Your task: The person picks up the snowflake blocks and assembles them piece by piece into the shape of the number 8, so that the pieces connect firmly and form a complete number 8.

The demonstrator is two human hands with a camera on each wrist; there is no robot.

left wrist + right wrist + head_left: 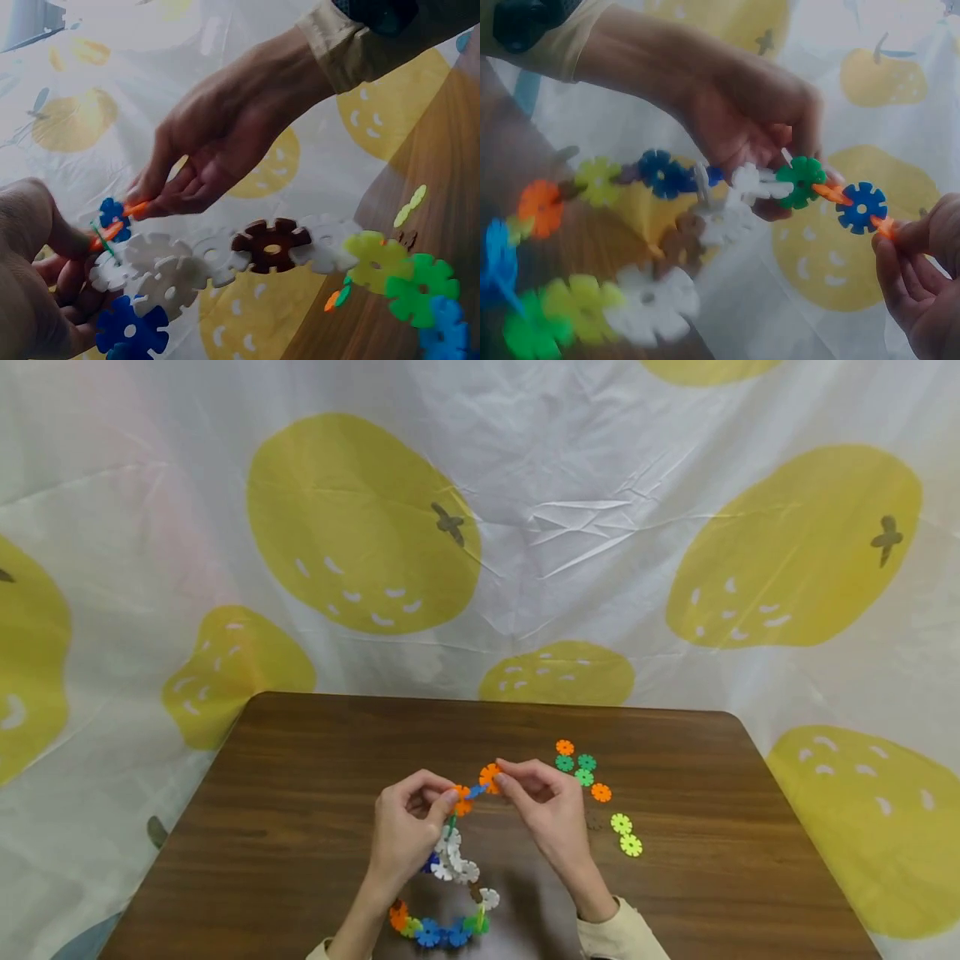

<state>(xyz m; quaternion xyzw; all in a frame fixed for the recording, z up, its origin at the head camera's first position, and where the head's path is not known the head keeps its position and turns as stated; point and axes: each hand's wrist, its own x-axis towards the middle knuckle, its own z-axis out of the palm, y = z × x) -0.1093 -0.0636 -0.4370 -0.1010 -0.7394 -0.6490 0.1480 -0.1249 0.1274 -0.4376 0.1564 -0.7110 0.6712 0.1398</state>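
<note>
My left hand (405, 831) pinches an orange snowflake disc (462, 804) between thumb and fingers. The right hand (555, 817) pinches another orange snowflake disc (490, 778). Between them a blue disc (861, 208) is slotted to both orange discs. A green disc (801, 182) joins the left-hand orange disc to a long chain of linked discs, with several white discs (214, 256), a brown disc (271, 247), a yellow disc (375, 261) and a bright green disc (422, 290). The chain hangs in a loop below my left hand; fingers hide part of the held discs.
Loose snowflake discs lie on the brown wooden table (712, 860) right of the hands: orange (602, 792), green (587, 762), light green (584, 777), yellow-green (631, 845) and a dark brown one (594, 820). A fruit-print curtain (570, 593) hangs behind the table.
</note>
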